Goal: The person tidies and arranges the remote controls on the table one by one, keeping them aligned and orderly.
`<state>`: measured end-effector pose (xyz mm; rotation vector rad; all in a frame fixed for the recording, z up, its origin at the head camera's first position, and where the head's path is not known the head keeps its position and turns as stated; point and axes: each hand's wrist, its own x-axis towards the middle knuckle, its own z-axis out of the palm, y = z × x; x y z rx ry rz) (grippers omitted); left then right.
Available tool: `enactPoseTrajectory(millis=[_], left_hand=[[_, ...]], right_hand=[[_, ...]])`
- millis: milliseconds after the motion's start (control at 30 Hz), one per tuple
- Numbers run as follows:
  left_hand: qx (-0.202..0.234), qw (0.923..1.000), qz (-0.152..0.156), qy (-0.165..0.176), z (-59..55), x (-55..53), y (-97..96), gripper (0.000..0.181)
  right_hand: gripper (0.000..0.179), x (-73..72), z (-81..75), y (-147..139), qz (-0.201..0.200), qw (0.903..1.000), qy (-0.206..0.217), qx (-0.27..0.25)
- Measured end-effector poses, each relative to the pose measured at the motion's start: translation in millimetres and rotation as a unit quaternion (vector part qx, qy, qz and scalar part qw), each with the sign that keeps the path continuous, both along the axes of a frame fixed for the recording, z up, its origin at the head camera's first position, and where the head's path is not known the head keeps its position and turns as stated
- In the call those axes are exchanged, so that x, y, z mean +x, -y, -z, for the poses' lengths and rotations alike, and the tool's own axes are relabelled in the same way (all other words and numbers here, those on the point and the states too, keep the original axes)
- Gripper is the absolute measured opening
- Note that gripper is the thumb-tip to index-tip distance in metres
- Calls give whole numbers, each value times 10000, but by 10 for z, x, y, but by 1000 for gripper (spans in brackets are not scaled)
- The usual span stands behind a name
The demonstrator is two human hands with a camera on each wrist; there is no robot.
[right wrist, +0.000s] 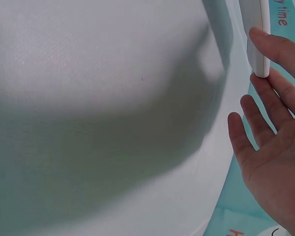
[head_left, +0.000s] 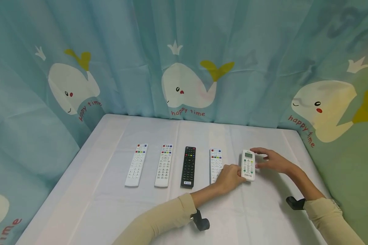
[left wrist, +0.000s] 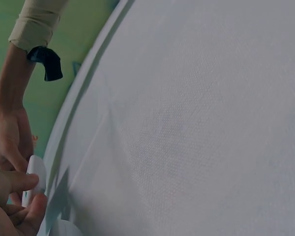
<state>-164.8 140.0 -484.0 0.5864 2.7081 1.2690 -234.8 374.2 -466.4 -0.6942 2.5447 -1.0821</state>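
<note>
A white air-conditioner remote control (head_left: 248, 165) with a small grey screen is tilted slightly, held between both hands. My left hand (head_left: 230, 177) pinches its lower left part; in the left wrist view the thumb lies against the white body (left wrist: 35, 172). From the other side, my right hand (head_left: 274, 161) holds it by the top and right edge with thumb and fingertips. In the right wrist view, the thumb rests on the remote's edge (right wrist: 259, 54), and the lower fingers are spread away from it. Partly behind my left hand lies a white remote (head_left: 216, 163) with coloured buttons.
Further left, a black remote (head_left: 188, 166) and two white remotes, one nearer (head_left: 164, 165) and one at the far left (head_left: 136, 165), lie in a row on the white-covered table (head_left: 110, 211). A blue-green whale-print curtain (head_left: 125, 68) surrounds the table's back and sides.
</note>
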Motion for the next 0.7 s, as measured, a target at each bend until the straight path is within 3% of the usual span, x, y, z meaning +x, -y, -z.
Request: enactPoseTrajectory(millis=[200, 700], left_hand=[[-125, 9998, -89, 127, -9, 55, -16, 21], [-360, 9988, -212, 264, 11, 108, -24, 15]], right_hand=[[67, 11, 17, 18, -84, 9999, 90, -25], [65, 41, 90, 64, -224, 9997, 114, 22]])
